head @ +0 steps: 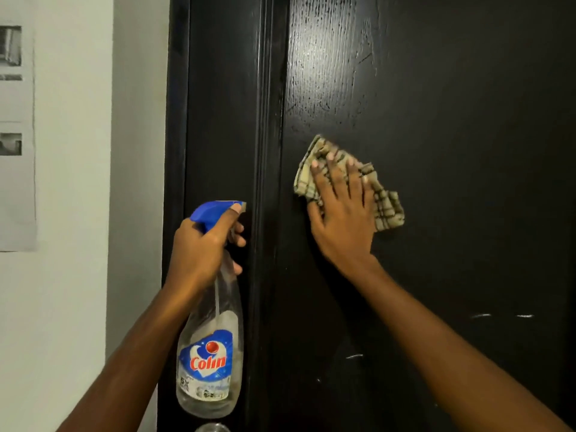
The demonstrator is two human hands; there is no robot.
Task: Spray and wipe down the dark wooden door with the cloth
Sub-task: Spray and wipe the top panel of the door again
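The right hand [339, 210] lies flat with its fingers spread, pressing a checked beige cloth [388, 207] against the dark wooden door [452, 120]. The cloth is bunched under the palm, its edges poking out at ten o'clock and four o'clock of the hand. It looks soft and limp, so I'd say it needs that broad, open-palmed pressure to stay put. On this glossy surface a light touch would probably let it slide or drop.

At eight o'clock of the cloth, the left hand [202, 244] is wrapped round the neck of a clear spray bottle [212, 353] with a blue trigger head. One finger lies along the top of the head, and the bottle hangs upright in front of the door frame [224, 104]. It seems to hold little liquid, so it should be light. The neck, just under the trigger, is the sensible place to hold it.

A damp-looking sheen sits at twelve o'clock of the cloth. A few pale marks [480, 315] show at five o'clock, so that lower stretch likely remains to be wiped. Off at nine o'clock, a printed sheet [15, 135] hangs on the pale wall [78, 182].
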